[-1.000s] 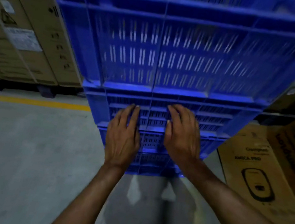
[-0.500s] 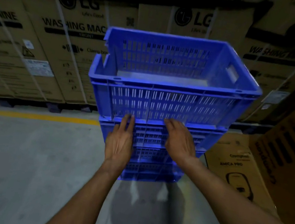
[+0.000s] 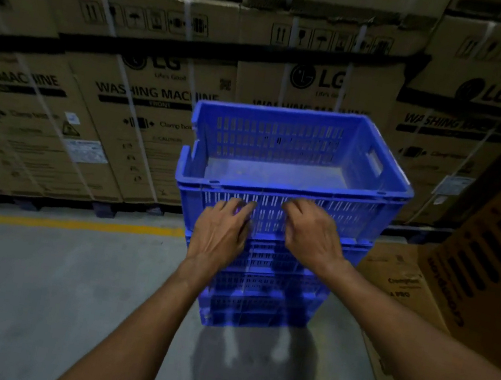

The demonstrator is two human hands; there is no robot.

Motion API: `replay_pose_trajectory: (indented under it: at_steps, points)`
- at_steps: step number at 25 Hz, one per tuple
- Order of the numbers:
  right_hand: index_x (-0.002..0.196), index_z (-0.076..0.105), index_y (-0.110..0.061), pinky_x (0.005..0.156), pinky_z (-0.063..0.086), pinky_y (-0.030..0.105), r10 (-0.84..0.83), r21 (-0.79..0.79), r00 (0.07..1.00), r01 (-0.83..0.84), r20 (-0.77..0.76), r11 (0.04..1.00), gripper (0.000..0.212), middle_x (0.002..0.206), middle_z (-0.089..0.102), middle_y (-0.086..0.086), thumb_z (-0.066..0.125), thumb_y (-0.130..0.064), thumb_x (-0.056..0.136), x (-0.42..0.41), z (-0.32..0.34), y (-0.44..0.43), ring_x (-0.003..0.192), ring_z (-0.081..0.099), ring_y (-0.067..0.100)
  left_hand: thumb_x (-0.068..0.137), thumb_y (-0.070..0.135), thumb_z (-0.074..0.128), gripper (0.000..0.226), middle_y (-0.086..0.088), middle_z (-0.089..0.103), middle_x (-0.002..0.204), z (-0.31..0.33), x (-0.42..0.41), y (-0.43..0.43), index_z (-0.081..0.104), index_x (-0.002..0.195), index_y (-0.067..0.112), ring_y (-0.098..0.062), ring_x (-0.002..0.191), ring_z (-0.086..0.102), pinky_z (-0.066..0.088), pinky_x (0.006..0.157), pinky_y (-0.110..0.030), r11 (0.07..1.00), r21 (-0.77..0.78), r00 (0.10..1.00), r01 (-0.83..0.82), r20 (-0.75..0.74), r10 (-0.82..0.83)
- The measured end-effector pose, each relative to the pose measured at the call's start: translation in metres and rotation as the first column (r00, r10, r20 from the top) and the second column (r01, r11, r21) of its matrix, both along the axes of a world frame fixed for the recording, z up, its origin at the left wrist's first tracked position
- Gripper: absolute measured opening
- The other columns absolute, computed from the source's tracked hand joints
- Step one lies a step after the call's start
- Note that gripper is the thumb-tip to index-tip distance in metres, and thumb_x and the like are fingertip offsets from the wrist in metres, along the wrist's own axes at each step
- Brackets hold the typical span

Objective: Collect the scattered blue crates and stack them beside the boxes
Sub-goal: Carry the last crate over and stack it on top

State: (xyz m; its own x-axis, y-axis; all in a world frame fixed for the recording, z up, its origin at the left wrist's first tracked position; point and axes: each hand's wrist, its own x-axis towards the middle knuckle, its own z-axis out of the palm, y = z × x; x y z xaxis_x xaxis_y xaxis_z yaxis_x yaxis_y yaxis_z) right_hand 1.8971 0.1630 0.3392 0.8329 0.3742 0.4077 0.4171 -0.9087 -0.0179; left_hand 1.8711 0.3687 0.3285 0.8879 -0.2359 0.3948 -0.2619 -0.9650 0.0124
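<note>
A stack of blue slotted crates (image 3: 261,292) stands on the concrete floor in front of a wall of washing machine boxes (image 3: 162,114). The top crate (image 3: 283,148) is empty and sits square on the ones below. My left hand (image 3: 221,231) and my right hand (image 3: 311,234) rest side by side against the near wall of the top crate, fingers slightly curled and spread, holding nothing. Both forearms reach in from the bottom of the view.
A yellow line (image 3: 62,223) runs across the floor before the pallets under the boxes. A flat carton (image 3: 400,283) lies on the floor right of the stack, and a large brown box (image 3: 496,266) leans at the far right. Grey floor (image 3: 22,300) spreads to the left.
The view has pulled back and up from the stack, so the top crate's inside shows. My hands have slid up from the lower crates to the top crate's near wall.
</note>
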Motion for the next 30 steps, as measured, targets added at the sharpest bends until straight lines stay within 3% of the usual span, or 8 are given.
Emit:
replay_pose_trajectory:
  at_steps: [5,9,12,16,19,24,27,30]
  points:
    - [0.102,0.056,-0.017,0.071,0.043,0.04,-0.051,0.033,0.998,0.051,-0.025,0.998,0.03,0.097,0.056,0.004,0.034,-0.037,0.107,0.026,0.036,0.019,0.085,0.048,0.026,0.105,0.046,0.035,0.034,0.0,0.058,0.094,0.031,0.021,-0.002,0.058,0.113,0.023,-0.024,0.084,0.055,0.041,0.075,-0.036,0.997,-0.043,0.996,-0.067,0.056,0.069]
    - [0.087,0.062,-0.018,0.059,0.038,0.035,-0.173,0.181,0.985,0.174,-0.021,0.968,0.036,0.081,0.063,0.002,0.042,-0.044,0.103,0.05,0.055,0.006,0.085,0.056,0.027,0.101,0.043,0.046,0.027,-0.004,0.058,0.094,0.059,0.046,0.003,0.06,0.101,0.02,-0.027,0.087,0.053,0.041,0.072,-0.04,0.965,-0.214,0.948,-0.155,0.243,0.206]
    - [0.126,0.06,-0.022,0.09,0.049,0.047,-0.168,0.078,0.868,0.23,-0.467,0.97,0.041,0.125,0.06,0.008,0.054,-0.048,0.095,0.111,0.064,-0.009,0.121,0.05,0.032,0.091,0.046,0.054,0.038,-0.009,0.06,0.12,0.075,0.096,0.041,0.061,0.122,0.026,-0.034,0.113,0.052,0.043,0.09,-0.045,0.804,-0.323,0.861,-0.499,-0.079,0.503]
    - [0.159,0.01,-0.034,0.115,0.03,0.056,0.002,-0.124,0.525,-0.205,-0.851,0.971,0.098,0.167,0.008,0.006,0.068,-0.058,0.084,0.191,0.037,0.053,0.15,0.019,0.036,0.087,0.04,0.056,0.057,-0.006,0.041,0.15,0.058,0.119,0.072,0.045,0.143,0.033,-0.038,0.125,0.051,0.044,0.102,-0.047,0.734,-0.28,0.732,-0.619,-0.545,0.409]
    - [0.155,-0.01,-0.045,0.117,0.013,0.064,-0.071,-0.24,0.405,-0.384,-0.911,0.892,0.1,0.165,-0.021,0.0,0.064,-0.054,0.089,0.228,-0.018,0.097,0.152,-0.011,0.041,0.087,0.028,0.059,0.054,-0.008,0.048,0.143,0.062,0.125,0.072,0.051,0.141,0.031,-0.038,0.116,0.058,0.051,0.096,-0.042,0.698,-0.374,0.743,-0.611,-0.574,0.342]
    - [0.152,-0.02,-0.046,0.111,0.02,0.062,-0.195,-0.435,0.468,-0.485,-0.862,0.758,0.079,0.159,-0.035,0.001,0.037,-0.015,0.107,0.228,-0.062,0.107,0.147,-0.02,0.047,0.084,0.017,0.056,0.041,-0.004,0.055,0.134,0.053,0.121,0.079,0.065,0.122,0.032,-0.036,0.108,0.06,0.049,0.085,-0.038,0.661,-0.453,0.782,-0.598,-0.51,0.357]
    - [0.156,-0.009,-0.042,0.111,0.023,0.059,-0.19,-0.417,0.464,-0.455,-0.865,0.787,0.078,0.164,-0.025,0.003,0.043,-0.013,0.105,0.227,-0.04,0.119,0.15,-0.011,0.044,0.086,0.02,0.055,0.032,-0.004,0.055,0.132,0.055,0.127,0.076,0.066,0.115,0.029,-0.035,0.106,0.061,0.047,0.082,-0.035,0.679,-0.419,0.772,-0.603,-0.521,0.364]
    - [0.14,0.055,-0.012,0.105,0.042,0.045,0.022,-0.07,0.405,-0.21,-0.914,0.975,0.049,0.144,0.053,0.012,0.059,-0.037,0.098,0.195,0.015,0.118,0.134,0.048,0.036,0.091,0.032,0.055,0.036,-0.004,0.033,0.156,0.054,0.116,0.081,0.062,0.126,0.029,-0.034,0.128,0.051,0.045,0.098,-0.041,0.729,-0.338,0.77,-0.596,-0.499,0.398]
